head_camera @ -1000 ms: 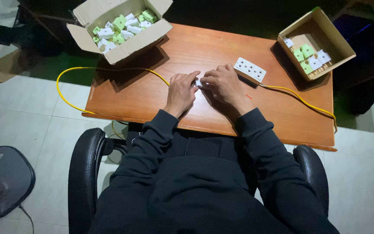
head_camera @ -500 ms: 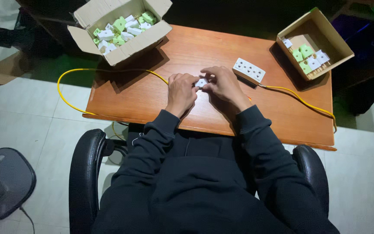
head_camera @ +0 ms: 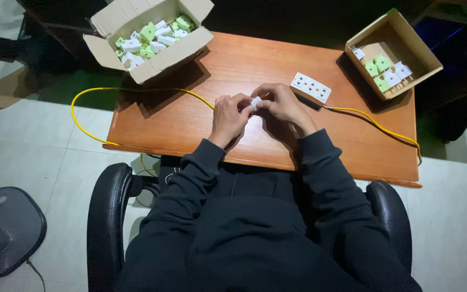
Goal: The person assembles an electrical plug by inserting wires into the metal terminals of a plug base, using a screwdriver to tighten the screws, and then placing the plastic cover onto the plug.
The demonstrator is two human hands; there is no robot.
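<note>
Nothing much has moved: both hands, left [head_camera: 230, 115] and right [head_camera: 283, 106], still pinch a small white plug [head_camera: 255, 103] between them above the desk [head_camera: 190, 119].

1. The table [head_camera: 190, 119] is showing a smooth, reddish wood finish with a dull sheen.
2. Both boxes [head_camera: 152, 59] [head_camera: 417, 59] are looking like matt brown cardboard.
3. The socket strip [head_camera: 311, 87] and small plug [head_camera: 255, 103] are reading as smooth white plastic.
4. The sleeves [head_camera: 320, 178] are appearing as soft, matt dark cloth.
5. The chair arms [head_camera: 104, 205] are gleaming like glossy black leather or vinyl.
</note>
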